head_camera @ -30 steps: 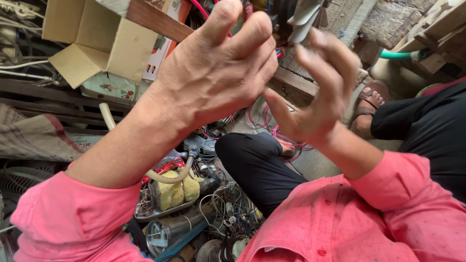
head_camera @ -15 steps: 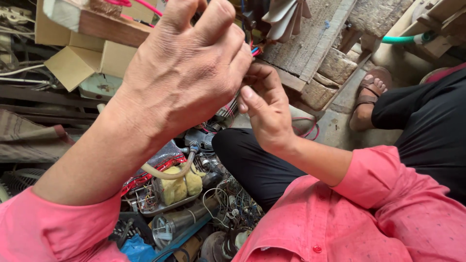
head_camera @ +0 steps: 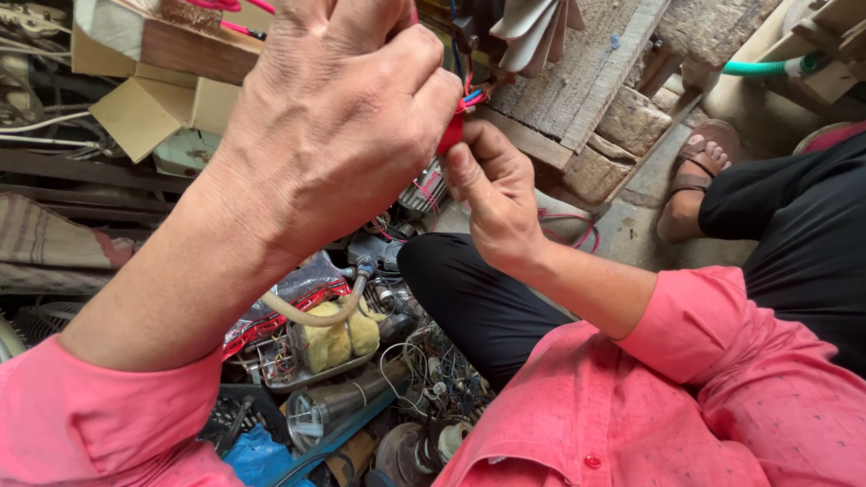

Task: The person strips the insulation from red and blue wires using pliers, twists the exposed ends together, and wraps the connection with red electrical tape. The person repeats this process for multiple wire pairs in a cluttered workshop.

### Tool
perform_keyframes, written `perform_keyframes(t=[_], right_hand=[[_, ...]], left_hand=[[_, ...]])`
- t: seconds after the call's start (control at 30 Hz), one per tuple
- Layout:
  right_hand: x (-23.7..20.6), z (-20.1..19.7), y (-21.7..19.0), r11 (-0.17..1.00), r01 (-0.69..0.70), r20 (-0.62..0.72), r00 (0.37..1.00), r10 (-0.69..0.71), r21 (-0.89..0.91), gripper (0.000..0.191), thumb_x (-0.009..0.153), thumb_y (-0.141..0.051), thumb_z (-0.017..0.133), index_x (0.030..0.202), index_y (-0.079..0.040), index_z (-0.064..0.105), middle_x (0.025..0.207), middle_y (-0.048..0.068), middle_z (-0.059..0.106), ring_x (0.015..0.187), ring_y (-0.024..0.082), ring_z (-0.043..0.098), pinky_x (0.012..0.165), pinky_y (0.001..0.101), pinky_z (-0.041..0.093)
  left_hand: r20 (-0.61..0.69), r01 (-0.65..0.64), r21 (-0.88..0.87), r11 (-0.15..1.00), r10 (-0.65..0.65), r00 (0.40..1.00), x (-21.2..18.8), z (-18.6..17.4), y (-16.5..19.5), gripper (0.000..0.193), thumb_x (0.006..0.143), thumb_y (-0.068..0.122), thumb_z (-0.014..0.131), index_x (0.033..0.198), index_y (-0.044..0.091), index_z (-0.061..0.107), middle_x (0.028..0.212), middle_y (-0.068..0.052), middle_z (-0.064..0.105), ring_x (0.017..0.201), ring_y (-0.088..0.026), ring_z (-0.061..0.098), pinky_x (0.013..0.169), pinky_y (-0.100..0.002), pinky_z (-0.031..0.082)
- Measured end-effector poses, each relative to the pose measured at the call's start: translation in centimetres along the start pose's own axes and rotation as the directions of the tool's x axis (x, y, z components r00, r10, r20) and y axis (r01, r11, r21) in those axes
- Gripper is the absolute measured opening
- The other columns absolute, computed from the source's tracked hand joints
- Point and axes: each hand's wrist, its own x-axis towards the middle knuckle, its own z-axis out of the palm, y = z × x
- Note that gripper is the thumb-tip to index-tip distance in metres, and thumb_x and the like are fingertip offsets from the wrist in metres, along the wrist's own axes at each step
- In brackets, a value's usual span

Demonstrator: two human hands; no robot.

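Sleeves: we wore pink sleeves (head_camera: 108,424) on both arms, with dark trousers (head_camera: 478,307) over our crossed legs.
Left hand: our left hand (head_camera: 334,126) filled the middle of the view, its back toward us, fingers curled shut around something we could not see past the knuckles; it appeared to pinch the upper end of the red piece.
Right hand: our right hand (head_camera: 492,194) came up from below and to the right, thumb and fingers closed on the lower end of the red piece.
Wooden bench: a rough wooden bench (head_camera: 586,99) stood just behind both hands, with a pale fan blade (head_camera: 541,32) above it.
Cardboard box: an open cardboard box (head_camera: 149,113) sat well to the left.
Tray: a metal tray (head_camera: 325,365) of yellowish lumps and loose parts lay below our left forearm, a cream hose (head_camera: 316,316) curving over it.
Other person: a sandalled foot (head_camera: 699,176) rested on the floor at upper right, well apart from our hands.
Red piece: a short red sleeve or connector (head_camera: 451,133) sat between the two hands, touching both; its long axis ran roughly up and down, tilted slightly rightward at the top.
Wires: red and blue wires (head_camera: 471,97) left its top end, pointing up and right toward the bench.
Nearer hand: both hands held it; the right thumb lay just under it, the left fingers just left of it.
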Motion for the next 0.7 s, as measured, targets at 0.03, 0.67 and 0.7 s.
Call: perform_keyframes(t=[0.03,0.67,0.7], right_hand=[[-0.2,0.0,0.0,1.000,0.002,-0.001,1.000,-0.002,-0.029,0.026,0.113,-0.029,0.058,0.119,-0.004,0.062,0.090,-0.005,0.056,0.075,0.004,0.044,0.069,0.0209,0.036],[-1.4,-1.1,-6.8,0.980,-0.036,0.148,0.989,0.007,0.196,0.059,0.094,-0.006,0.079,0.145,-0.009,0.050,0.115,-0.001,0.052,0.096,0.010,0.051,0.084,0.0266,0.048],[-0.5,-0.8,-6.9,0.987,0.120,0.129,0.986,-0.106,-0.110,0.051,0.093,-0.004,0.079,0.138,-0.005,0.054,0.116,0.001,0.052,0.096,0.011,0.052,0.082,0.0271,0.048]], left_hand=[[-0.005,0.000,-0.005,1.000,0.000,1.000,-0.1,0.0,-0.1,0.009,0.089,0.018,0.067,0.086,0.009,0.065,0.097,-0.004,0.060,0.117,-0.022,0.052,0.095,-0.043,0.044],[-0.046,-0.112,0.209,0.972,0.124,0.991,-2.2,1.3,0.9,0.025,0.098,0.019,0.062,0.116,0.004,0.071,0.128,-0.005,0.062,0.139,-0.021,0.044,0.120,-0.041,0.028],[-0.063,-0.099,0.209,0.973,0.115,0.991,-2.5,1.5,0.9,0.027,0.099,0.017,0.061,0.119,0.002,0.071,0.132,-0.007,0.062,0.140,-0.021,0.043,0.120,-0.041,0.028]])
